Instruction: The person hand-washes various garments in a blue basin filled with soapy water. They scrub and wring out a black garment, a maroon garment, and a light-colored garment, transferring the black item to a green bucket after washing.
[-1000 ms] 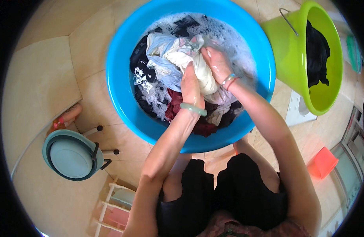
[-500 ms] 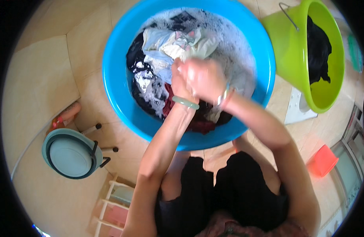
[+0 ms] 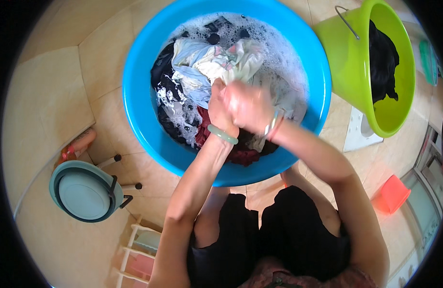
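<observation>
Inside a large blue basin [image 3: 317,72] a wet garment [image 3: 197,62], white and pale blue with pinkish patches, lies bunched over foamy water. Its near end runs up to my two hands. My left hand [image 3: 218,106], with a green bangle at the wrist, is closed on that end. Pressed close against it, my right hand [image 3: 250,106] is also closed on the cloth and smeared by motion; its fingers are partly hidden. Dark clothes [image 3: 165,67] soak along the left side, and a dark red cloth [image 3: 244,157] lies below my hands.
A lime-green bucket [image 3: 344,62] holding black cloth [image 3: 382,62] tilts at the basin's right. A red container [image 3: 393,194] sits on the floor at right. To the left are a grey-green basin [image 3: 84,192] and a white rack [image 3: 128,249]. My knees flank the basin's near edge.
My hands stay closed together on the garment and have shifted slightly down in the picture. The right hand is blurred in both frames. The whole view has moved a little.
</observation>
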The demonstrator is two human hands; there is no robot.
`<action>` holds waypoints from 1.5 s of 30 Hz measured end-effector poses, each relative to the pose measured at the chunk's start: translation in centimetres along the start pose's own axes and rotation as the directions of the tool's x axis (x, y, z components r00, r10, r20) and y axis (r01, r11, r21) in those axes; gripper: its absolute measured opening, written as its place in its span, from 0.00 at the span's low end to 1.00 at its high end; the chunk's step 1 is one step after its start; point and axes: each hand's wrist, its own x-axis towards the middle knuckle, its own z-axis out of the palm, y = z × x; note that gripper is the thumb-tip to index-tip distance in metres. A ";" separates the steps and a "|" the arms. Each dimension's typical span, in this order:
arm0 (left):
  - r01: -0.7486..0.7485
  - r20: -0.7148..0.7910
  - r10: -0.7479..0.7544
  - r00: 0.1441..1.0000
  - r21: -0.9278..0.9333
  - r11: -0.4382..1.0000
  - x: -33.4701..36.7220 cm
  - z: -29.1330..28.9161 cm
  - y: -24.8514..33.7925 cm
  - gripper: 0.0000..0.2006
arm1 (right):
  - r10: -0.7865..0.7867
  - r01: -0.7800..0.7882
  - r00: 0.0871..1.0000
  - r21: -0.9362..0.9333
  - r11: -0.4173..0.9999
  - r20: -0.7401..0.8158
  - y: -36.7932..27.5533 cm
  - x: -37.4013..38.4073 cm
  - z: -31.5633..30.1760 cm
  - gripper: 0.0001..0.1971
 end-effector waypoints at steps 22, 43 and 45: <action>-0.522 0.613 0.479 0.629 0.789 -0.325 0.4 -0.3 10.1 0.08 | 0.000 0.023 0.996 0.245 0.969 -0.091 3.6 1.3 -4.7 0.10; -0.332 0.311 0.214 0.926 0.404 0.853 1.9 1.5 13.8 0.15 | 0.554 -0.309 0.832 0.809 0.500 -0.025 9.5 1.8 -5.2 0.22; -0.287 0.285 0.201 0.937 0.302 0.909 5.1 1.8 12.2 0.24 | 0.481 -0.284 0.876 0.750 0.597 -0.050 10.3 2.5 -3.3 0.24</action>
